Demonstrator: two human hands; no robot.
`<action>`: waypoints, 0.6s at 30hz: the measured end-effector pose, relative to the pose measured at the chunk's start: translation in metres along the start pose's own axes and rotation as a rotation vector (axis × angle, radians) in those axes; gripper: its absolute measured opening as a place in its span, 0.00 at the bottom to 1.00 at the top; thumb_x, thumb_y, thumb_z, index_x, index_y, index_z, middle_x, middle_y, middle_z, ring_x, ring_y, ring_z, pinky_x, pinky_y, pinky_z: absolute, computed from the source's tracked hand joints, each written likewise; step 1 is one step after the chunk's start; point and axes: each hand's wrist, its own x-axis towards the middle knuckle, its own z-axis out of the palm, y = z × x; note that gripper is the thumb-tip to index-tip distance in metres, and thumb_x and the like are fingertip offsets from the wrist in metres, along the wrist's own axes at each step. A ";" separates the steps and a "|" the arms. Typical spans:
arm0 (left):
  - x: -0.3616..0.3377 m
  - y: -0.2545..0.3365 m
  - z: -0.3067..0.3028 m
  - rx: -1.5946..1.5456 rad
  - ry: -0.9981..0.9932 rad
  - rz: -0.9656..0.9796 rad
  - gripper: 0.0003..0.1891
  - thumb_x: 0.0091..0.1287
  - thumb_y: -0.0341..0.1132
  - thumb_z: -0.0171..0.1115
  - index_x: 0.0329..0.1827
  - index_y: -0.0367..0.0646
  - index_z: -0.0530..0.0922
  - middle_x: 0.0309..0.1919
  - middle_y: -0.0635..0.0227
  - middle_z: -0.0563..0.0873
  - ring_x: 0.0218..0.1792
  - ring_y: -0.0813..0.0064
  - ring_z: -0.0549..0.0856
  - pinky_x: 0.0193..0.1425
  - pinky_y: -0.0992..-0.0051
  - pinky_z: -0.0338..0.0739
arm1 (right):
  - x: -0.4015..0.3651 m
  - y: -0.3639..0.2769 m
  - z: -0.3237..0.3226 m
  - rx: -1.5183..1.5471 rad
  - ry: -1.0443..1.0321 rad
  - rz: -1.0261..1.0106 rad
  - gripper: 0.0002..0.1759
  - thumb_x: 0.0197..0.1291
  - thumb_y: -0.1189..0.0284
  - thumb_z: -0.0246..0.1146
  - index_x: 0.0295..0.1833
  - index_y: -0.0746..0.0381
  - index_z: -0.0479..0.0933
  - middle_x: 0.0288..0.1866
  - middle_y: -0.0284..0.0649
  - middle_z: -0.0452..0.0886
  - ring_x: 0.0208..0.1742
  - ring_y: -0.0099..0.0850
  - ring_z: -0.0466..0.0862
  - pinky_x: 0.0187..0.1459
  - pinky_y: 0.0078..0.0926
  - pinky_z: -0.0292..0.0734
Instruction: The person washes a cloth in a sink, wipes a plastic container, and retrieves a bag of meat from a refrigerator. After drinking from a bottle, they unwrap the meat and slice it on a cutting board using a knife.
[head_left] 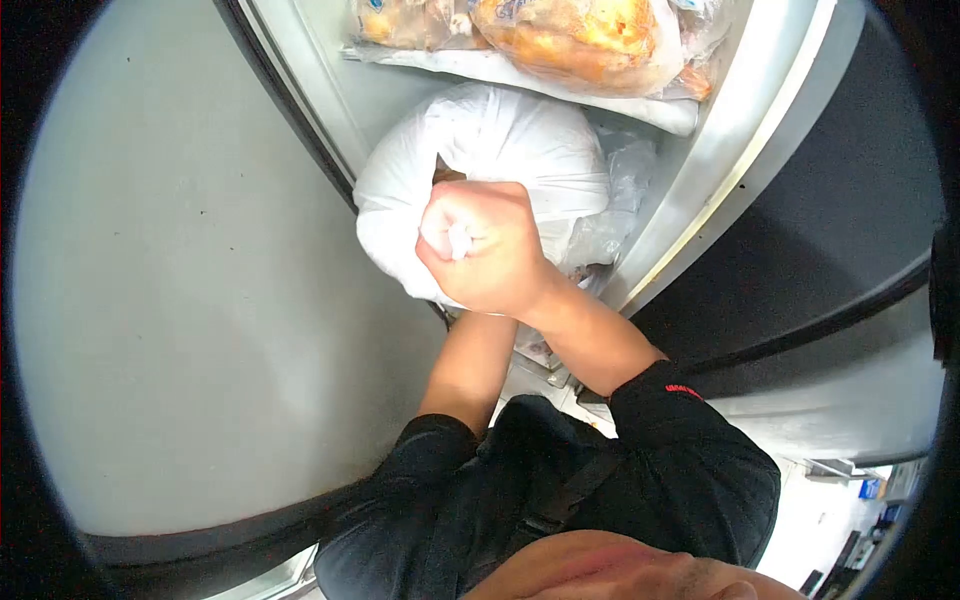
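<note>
A full white plastic bag [500,135] fills the freezer opening at the centre, below the upper shelf. My right hand [480,245] is closed in a fist round the bag's gathered top, and a bit of white plastic pokes out of the fist. Just above the fist, a small gap in the bag shows something brown. My left forearm [465,365] runs up beneath the bag and the right wrist. The bag and right hand hide my left hand, so its fingers cannot be seen.
On the upper shelf [600,100] lie clear bags of orange-brown food [590,45]. More clear plastic [625,180] sits right of the white bag. A large grey door panel [180,270] stands at the left; a pale frame edge [735,180] and dark panel [800,240] are at the right.
</note>
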 end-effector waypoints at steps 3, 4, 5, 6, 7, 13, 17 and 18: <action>0.004 -0.002 0.008 0.003 -0.004 -0.015 0.44 0.65 0.68 0.50 0.77 0.51 0.51 0.75 0.57 0.56 0.73 0.54 0.57 0.74 0.51 0.52 | 0.018 -0.022 -0.004 0.047 0.117 0.011 0.10 0.43 0.85 0.63 0.22 0.60 0.69 0.18 0.39 0.74 0.21 0.34 0.79 0.24 0.28 0.70; 0.007 -0.002 0.011 -0.002 -0.005 -0.012 0.44 0.65 0.67 0.50 0.77 0.51 0.51 0.75 0.57 0.56 0.73 0.54 0.58 0.74 0.51 0.53 | 0.026 -0.031 -0.007 0.041 0.116 0.008 0.10 0.43 0.85 0.63 0.22 0.60 0.69 0.18 0.39 0.74 0.21 0.34 0.79 0.24 0.28 0.70; 0.007 -0.001 0.012 0.008 -0.004 -0.012 0.44 0.65 0.67 0.50 0.77 0.51 0.52 0.75 0.57 0.57 0.73 0.54 0.58 0.74 0.51 0.53 | 0.032 -0.040 -0.010 0.033 0.175 0.031 0.11 0.42 0.86 0.62 0.22 0.61 0.69 0.18 0.36 0.74 0.22 0.30 0.79 0.26 0.26 0.70; 0.006 -0.002 0.014 0.018 -0.007 -0.014 0.44 0.65 0.67 0.51 0.77 0.51 0.53 0.75 0.57 0.57 0.73 0.55 0.59 0.73 0.51 0.54 | 0.038 -0.047 -0.013 0.023 0.234 0.052 0.11 0.42 0.87 0.61 0.22 0.61 0.69 0.19 0.34 0.74 0.24 0.26 0.80 0.27 0.24 0.70; 0.010 -0.003 0.018 0.011 -0.010 -0.020 0.43 0.65 0.67 0.51 0.76 0.51 0.53 0.75 0.57 0.58 0.72 0.55 0.59 0.73 0.51 0.55 | 0.044 -0.050 -0.020 0.014 0.229 0.042 0.11 0.42 0.87 0.61 0.22 0.61 0.69 0.19 0.34 0.74 0.24 0.26 0.80 0.27 0.24 0.70; -0.002 0.012 0.021 0.035 0.021 -0.014 0.42 0.65 0.66 0.53 0.75 0.51 0.57 0.73 0.57 0.61 0.71 0.56 0.62 0.72 0.50 0.58 | 0.056 -0.092 -0.048 0.407 0.329 0.075 0.15 0.44 0.91 0.59 0.26 0.59 0.65 0.26 0.36 0.74 0.31 0.27 0.80 0.36 0.22 0.76; -0.017 0.021 0.015 0.097 0.061 -0.017 0.41 0.64 0.65 0.54 0.75 0.50 0.59 0.72 0.58 0.63 0.70 0.57 0.65 0.71 0.50 0.60 | 0.050 -0.127 -0.072 0.378 0.341 0.111 0.13 0.49 0.89 0.59 0.28 0.60 0.65 0.26 0.37 0.74 0.29 0.30 0.80 0.34 0.25 0.76; -0.020 0.027 0.013 0.107 0.069 -0.018 0.41 0.64 0.65 0.54 0.74 0.50 0.59 0.72 0.58 0.64 0.70 0.57 0.65 0.70 0.50 0.60 | 0.042 -0.139 -0.068 0.244 0.481 0.167 0.10 0.49 0.86 0.62 0.28 0.62 0.68 0.26 0.35 0.74 0.27 0.28 0.79 0.30 0.24 0.73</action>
